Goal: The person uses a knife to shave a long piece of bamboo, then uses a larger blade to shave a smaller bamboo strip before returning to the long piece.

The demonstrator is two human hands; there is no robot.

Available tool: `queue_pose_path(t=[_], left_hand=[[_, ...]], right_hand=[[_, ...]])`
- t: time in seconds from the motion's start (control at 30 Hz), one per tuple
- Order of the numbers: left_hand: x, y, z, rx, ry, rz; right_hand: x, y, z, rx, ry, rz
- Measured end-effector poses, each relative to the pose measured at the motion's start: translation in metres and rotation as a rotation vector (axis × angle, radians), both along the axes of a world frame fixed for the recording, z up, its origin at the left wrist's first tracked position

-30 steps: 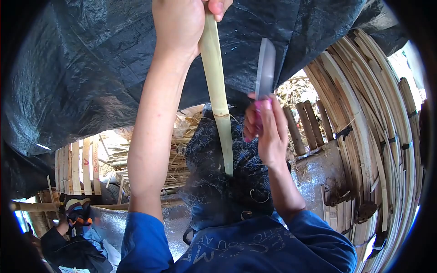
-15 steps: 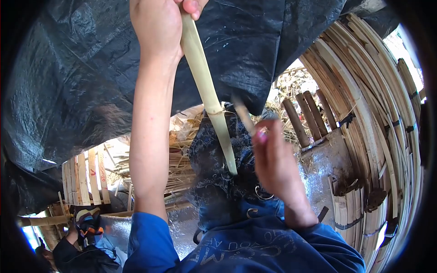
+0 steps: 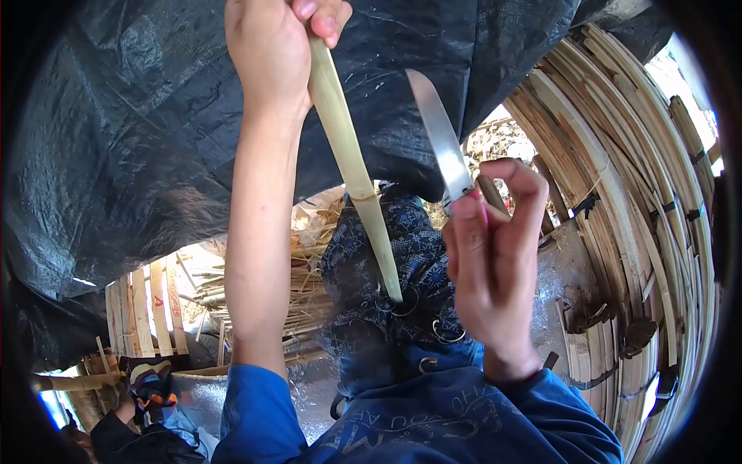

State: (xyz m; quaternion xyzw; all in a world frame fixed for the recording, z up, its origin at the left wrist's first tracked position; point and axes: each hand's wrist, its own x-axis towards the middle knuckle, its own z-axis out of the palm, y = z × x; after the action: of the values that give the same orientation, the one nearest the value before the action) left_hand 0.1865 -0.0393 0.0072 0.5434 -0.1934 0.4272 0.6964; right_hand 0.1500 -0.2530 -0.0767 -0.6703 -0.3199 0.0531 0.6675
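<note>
My left hand (image 3: pixel 282 31) is wrapped round the upper part of a pale bamboo strip (image 3: pixel 340 127), at the top of the view. The strip slants down to a tapered end over the dark patterned cloth (image 3: pixel 413 255) on my lap. To the right, my right hand (image 3: pixel 495 247) grips a knife (image 3: pixel 439 131) by its pink handle, with the index finger raised and bent. Its shiny blade points up and left, apart from the strip.
Black plastic sheeting (image 3: pixel 139 155) hangs across the top and left. Bundled bamboo strips (image 3: pixel 618 170) curve along the right side. Straw and cut pieces (image 3: pixel 301 263) lie on the ground. Another person (image 3: pixel 139 425) is at the lower left, near wooden slats (image 3: pixel 154 301).
My right hand has moved right, and the knife has swung up and away from the strip, its blade now clearly visible. My left hand and the strip have barely shifted.
</note>
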Motion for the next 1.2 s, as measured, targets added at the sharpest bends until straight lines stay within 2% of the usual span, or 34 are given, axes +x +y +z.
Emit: queue_pose_path(t=[0.03,0.1,0.17,0.2,0.27,0.3,0.37,0.4,0.43,0.5,0.6,0.77,0.83,1.0,1.1,1.17,1.2], left_hand=[[0.000,0.000,0.001,0.030,0.000,0.021],[-0.003,-0.002,0.001,0.014,-0.001,-0.009],[-0.005,-0.002,0.003,0.001,-0.007,-0.031],[-0.005,-0.002,0.005,-0.014,-0.008,-0.145],[-0.006,0.003,0.006,-0.038,0.006,-0.418],[-0.004,0.007,0.004,-0.046,0.000,-0.402],[0.002,0.009,0.002,-0.068,-0.068,-0.830],[-0.006,-0.002,0.005,-0.218,-0.061,-0.925],[-0.007,-0.002,0.007,-0.212,-0.039,-0.921],[-0.020,-0.011,0.013,-0.303,0.057,-0.805],[-0.018,-0.006,0.013,-0.078,0.055,-0.744],[-0.018,-0.009,0.013,-0.089,0.094,-0.658],[-0.015,-0.005,0.010,-0.057,0.129,-0.473],[-0.020,-0.005,0.005,-0.222,0.185,-0.485],[-0.040,0.004,-0.035,0.078,0.249,0.078],[-0.072,-0.001,-0.074,0.105,0.386,0.392],[-0.095,-0.010,-0.089,0.096,0.454,0.433]], right_hand=[[-0.005,0.006,-0.006,0.040,-0.001,0.033],[-0.015,0.016,-0.031,-0.251,-0.171,0.162],[-0.013,0.014,-0.066,-0.633,0.043,0.359],[-0.012,0.005,-0.090,-0.530,0.086,0.367],[-0.005,-0.013,-0.099,-0.501,0.120,0.336],[-0.002,-0.020,-0.100,-0.468,0.166,0.293],[0.010,-0.028,-0.097,-0.463,0.195,0.238],[0.017,-0.031,-0.085,-0.532,0.161,0.231],[0.020,-0.031,-0.076,-0.544,0.144,0.240],[0.022,-0.035,-0.062,-0.438,0.128,0.254],[0.023,-0.036,-0.048,-0.452,0.091,0.310],[0.018,-0.029,-0.045,-0.463,-0.093,0.286],[0.017,-0.032,-0.050,-0.437,-0.069,0.282],[0.017,-0.040,-0.051,-0.475,0.024,0.234],[0.018,-0.047,-0.047,-0.485,0.000,0.206],[0.020,-0.058,-0.048,-0.473,0.026,0.274],[0.022,-0.064,-0.047,-0.464,-0.026,0.326]])
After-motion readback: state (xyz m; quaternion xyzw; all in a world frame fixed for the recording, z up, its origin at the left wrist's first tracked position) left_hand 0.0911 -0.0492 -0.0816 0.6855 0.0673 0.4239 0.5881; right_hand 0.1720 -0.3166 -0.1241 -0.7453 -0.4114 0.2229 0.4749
